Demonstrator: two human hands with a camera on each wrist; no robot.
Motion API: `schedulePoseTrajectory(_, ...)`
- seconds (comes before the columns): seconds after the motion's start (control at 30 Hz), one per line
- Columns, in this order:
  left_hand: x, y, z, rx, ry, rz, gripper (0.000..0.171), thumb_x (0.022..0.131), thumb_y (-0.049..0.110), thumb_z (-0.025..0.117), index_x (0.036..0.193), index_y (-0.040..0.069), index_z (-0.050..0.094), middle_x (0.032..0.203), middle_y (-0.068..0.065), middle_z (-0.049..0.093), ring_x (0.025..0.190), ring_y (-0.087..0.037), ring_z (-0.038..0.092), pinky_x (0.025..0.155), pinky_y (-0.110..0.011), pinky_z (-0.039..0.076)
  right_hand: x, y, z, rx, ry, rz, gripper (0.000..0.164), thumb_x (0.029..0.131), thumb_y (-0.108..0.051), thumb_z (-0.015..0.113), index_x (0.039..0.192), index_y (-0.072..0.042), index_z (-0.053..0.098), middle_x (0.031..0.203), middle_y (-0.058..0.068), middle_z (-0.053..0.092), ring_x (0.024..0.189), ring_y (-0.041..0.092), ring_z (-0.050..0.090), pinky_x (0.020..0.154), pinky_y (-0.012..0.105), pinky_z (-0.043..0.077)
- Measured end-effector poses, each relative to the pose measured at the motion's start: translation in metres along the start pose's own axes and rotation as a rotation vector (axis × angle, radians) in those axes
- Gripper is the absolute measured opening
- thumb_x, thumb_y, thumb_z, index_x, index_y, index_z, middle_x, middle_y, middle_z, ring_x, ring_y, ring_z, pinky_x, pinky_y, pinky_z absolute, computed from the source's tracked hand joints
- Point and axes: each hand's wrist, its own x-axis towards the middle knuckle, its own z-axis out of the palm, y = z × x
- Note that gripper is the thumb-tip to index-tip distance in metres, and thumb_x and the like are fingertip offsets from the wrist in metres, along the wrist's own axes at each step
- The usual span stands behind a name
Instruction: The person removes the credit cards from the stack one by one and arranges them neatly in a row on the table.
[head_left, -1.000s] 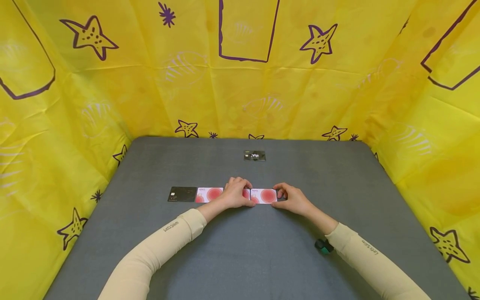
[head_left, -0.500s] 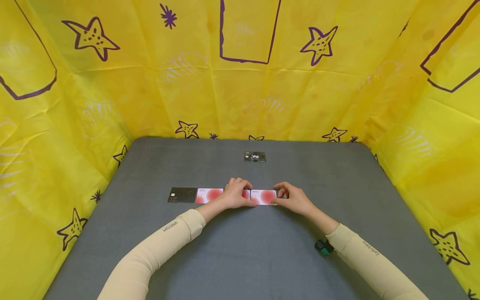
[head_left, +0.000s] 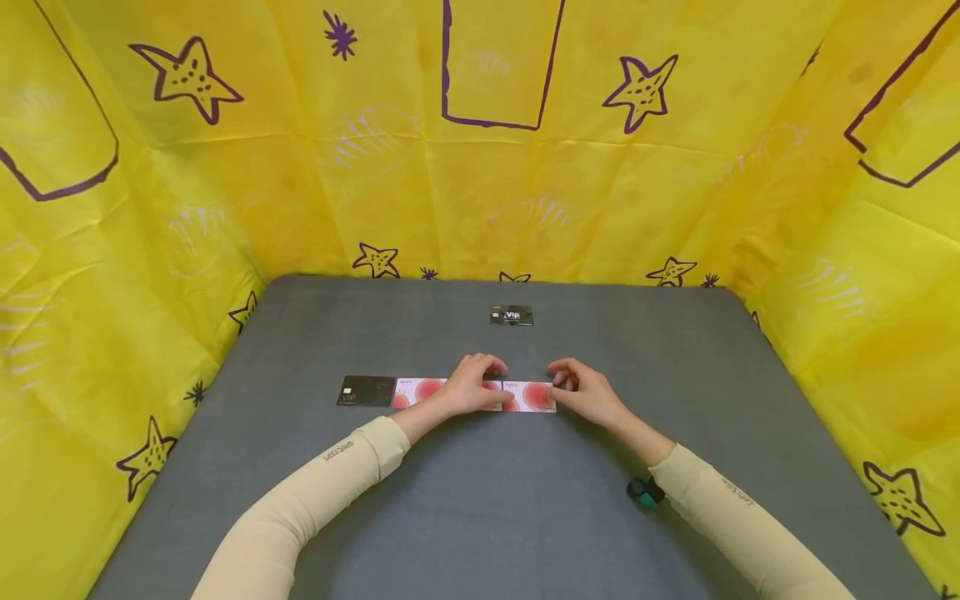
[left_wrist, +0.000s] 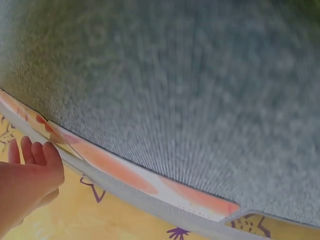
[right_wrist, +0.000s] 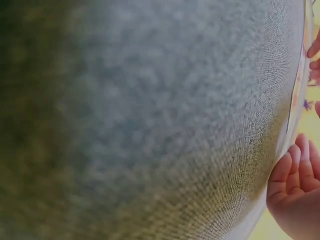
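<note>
In the head view a row of cards lies flat, end to end: a black VIP card (head_left: 366,391) at the left, then pink-and-white cards with red circles. My left hand (head_left: 469,388) is over the middle of the row and hides part of it, thumb at the left end of the rightmost pink card (head_left: 531,397). My right hand (head_left: 590,395) is at that card's right end, thumb over its edge and the other fingers loosely bent. The left wrist view shows the left hand (left_wrist: 32,177) beside the pink cards (left_wrist: 127,172). Neither hand grips a card.
Another black card marked Vip (head_left: 512,315) lies farther back on the grey tabletop (head_left: 465,508). Yellow cloth (head_left: 480,192) with starfish drawings stands behind and on both sides. A small black and green object (head_left: 647,492) is by the right cuff.
My left thumb and fingers have lifted slightly from the cards' edges. The right fingers have also risen a little, the thumb shifting inward over the rightmost card. The row stays in place.
</note>
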Motion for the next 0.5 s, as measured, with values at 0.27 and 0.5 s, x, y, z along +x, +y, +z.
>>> schedulePoseTrajectory(0.27, 0.005, -0.002, -0.003, -0.112, 0.069, -0.035, 0.042, 0.079, 0.02, 0.081, 0.113, 0.002, 0.063, 0.106, -0.013, 0.062, 0.1, -0.026, 0.058, 0.091, -0.038, 0.046, 0.007, -0.003, 0.004, 0.045, 0.001, -0.022, 0.04, 0.083, -0.016, 0.077, 0.118, -0.003, 0.063, 0.099, 0.009, 0.064, 0.084, 0.02, 0.055, 0.074, 0.032, 0.044)
schedulePoseTrajectory(0.5, 0.008, -0.004, -0.006, -0.172, 0.11, -0.102, 0.044, 0.081, 0.02, 0.08, 0.115, 0.001, 0.062, 0.109, -0.014, 0.061, 0.1, -0.025, 0.057, 0.091, -0.038, 0.047, 0.019, -0.009, 0.009, 0.081, 0.004, -0.013, 0.044, 0.084, -0.018, 0.077, 0.121, -0.003, 0.061, 0.102, 0.009, 0.063, 0.087, 0.022, 0.056, 0.076, 0.032, 0.046)
